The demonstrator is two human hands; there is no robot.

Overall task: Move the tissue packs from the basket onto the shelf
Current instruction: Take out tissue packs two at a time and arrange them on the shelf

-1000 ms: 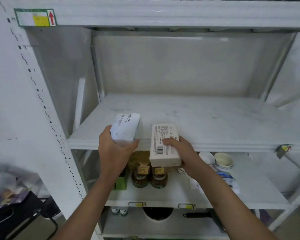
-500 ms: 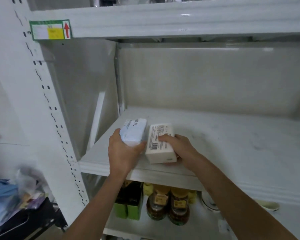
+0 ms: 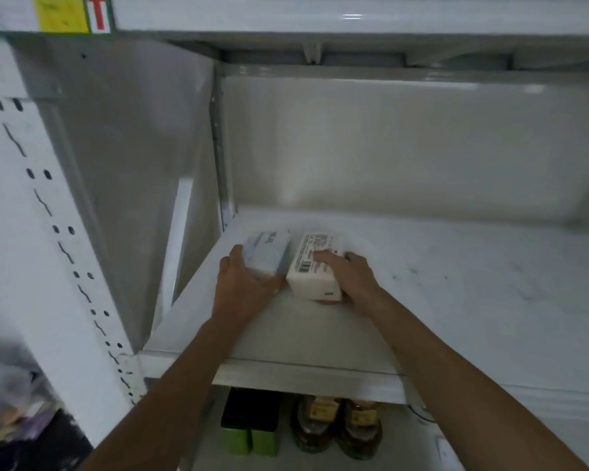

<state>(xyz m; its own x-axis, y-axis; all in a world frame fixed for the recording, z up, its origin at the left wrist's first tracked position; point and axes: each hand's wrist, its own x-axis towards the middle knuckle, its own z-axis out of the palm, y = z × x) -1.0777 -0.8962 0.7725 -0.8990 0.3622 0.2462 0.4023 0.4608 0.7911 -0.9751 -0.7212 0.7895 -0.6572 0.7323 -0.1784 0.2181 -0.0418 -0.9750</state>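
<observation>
Tissue packs, pale-blue plastic-wrapped block (image 3: 268, 250) clasped in left hand (image 3: 242, 287) and white barcoded block (image 3: 315, 266) in right hand (image 3: 349, 277), lie side by side, long axes pointing ahead of both grips toward the white shelf's (image 3: 456, 300) back.

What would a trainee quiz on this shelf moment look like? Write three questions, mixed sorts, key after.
1. True or false: the left hand holds the pale blue pack.
2. Which hand has the white pack with a barcode: A left, B right?
3. Fill in: both packs sit near the shelf's ___ wall.

Key: 1 true; 2 B; 3 left.
</observation>
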